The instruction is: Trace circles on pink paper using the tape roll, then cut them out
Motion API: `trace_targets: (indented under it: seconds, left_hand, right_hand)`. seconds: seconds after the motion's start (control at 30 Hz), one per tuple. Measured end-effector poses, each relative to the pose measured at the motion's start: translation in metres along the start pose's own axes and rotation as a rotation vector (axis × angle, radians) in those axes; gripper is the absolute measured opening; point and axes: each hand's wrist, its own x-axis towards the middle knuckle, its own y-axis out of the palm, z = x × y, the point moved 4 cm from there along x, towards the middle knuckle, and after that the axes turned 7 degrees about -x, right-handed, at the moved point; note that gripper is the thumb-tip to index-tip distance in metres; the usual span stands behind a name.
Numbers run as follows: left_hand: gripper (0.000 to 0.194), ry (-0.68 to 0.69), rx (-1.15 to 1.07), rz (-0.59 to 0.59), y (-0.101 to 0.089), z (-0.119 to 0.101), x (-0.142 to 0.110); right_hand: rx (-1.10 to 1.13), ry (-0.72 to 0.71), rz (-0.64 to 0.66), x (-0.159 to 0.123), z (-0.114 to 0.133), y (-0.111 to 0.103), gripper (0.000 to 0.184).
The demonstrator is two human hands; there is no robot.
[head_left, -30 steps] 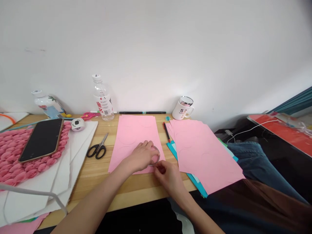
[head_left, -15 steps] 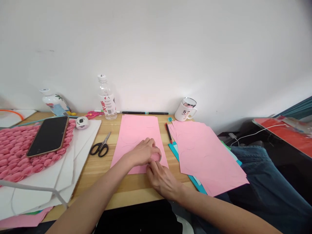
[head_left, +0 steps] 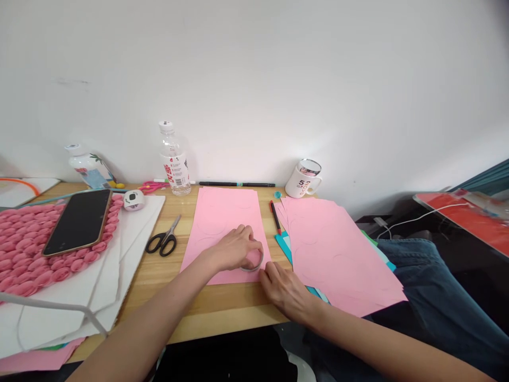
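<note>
A pink paper sheet (head_left: pixel 228 204), with faint round outlines drawn on it, lies on the wooden table in front of me. My left hand (head_left: pixel 235 248) presses on its lower part, the fingers curled over a thin, greyish round ring (head_left: pixel 254 269) lying flat on the paper. The ring's left side is hidden under that hand. At the sheet's lower right corner rests my right hand (head_left: pixel 284 289), apart from the ring. Its fingers are bent and pressed together; whether anything is in them is hidden.
Black-handled scissors (head_left: pixel 163 241) lie left of the sheet. More pink sheets (head_left: pixel 338 254) and a red-black pen (head_left: pixel 275 217) are at right. Behind stand a water bottle (head_left: pixel 175 164) and a mug (head_left: pixel 303 180). A phone (head_left: pixel 79 220) rests on pink petal-like pieces (head_left: pixel 24 244).
My right hand has moved right and slightly down, away from the ring, uncovering its lower edge. My left hand has stayed in place on the ring.
</note>
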Motion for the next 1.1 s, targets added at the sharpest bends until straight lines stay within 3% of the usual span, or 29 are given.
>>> trace_targets:
  seconds: [0.17, 0.4, 0.8, 0.97, 1.1]
  left_hand:
    - [0.039, -0.049, 0.050, 0.050, -0.003, -0.005, 0.004]
    - [0.044, -0.073, 0.090, 0.128, -0.008, -0.008, 0.010]
    - [0.052, -0.080, 0.152, 0.166, -0.005, -0.006, 0.022]
    - [0.050, -0.077, 0.172, 0.144, -0.007, -0.014, 0.016]
    - [0.041, -0.088, 0.189, 0.108, -0.007, -0.019, 0.011]
  right_hand:
    - [0.061, -0.065, -0.064, 0.017, 0.022, -0.015, 0.022]
    - [-0.042, 0.034, -0.086, 0.055, 0.045, -0.019, 0.022]
    - [-0.056, 0.124, -0.030, 0.059, 0.048, -0.016, 0.026]
    - [0.108, 0.144, 0.022, 0.027, 0.029, -0.008, 0.025]
    - [0.457, 0.273, 0.028, 0.006, -0.028, -0.003, 0.019]
